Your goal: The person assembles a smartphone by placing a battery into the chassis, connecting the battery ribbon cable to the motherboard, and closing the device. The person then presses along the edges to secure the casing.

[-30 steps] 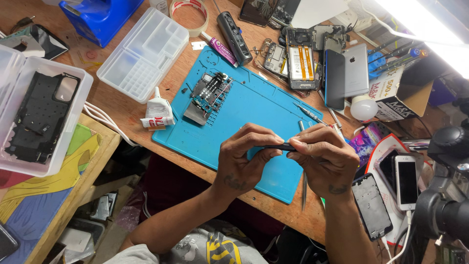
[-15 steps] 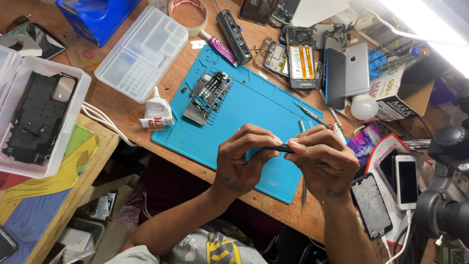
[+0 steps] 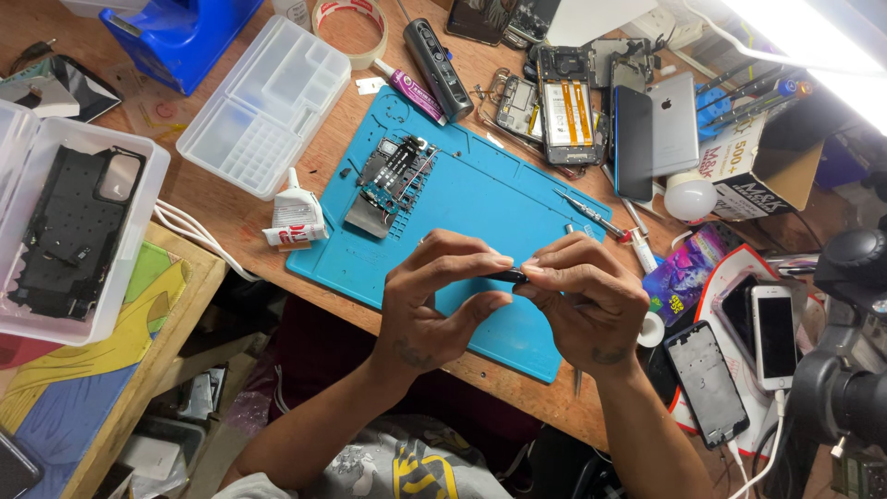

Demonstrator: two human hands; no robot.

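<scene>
Blue mat | both hands pinch dark slim tool | axis level, left-to-right

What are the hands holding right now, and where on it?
Both the left hand and right hand pinch a small dark slender part, one fingertip grip at each end, above the blue mat.

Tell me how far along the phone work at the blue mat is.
Done: a circuit board lies stripped on the blue mat. In hand: left hand and right hand pinch a small dark part together. Left: opened phones remain unassembled behind.
</scene>
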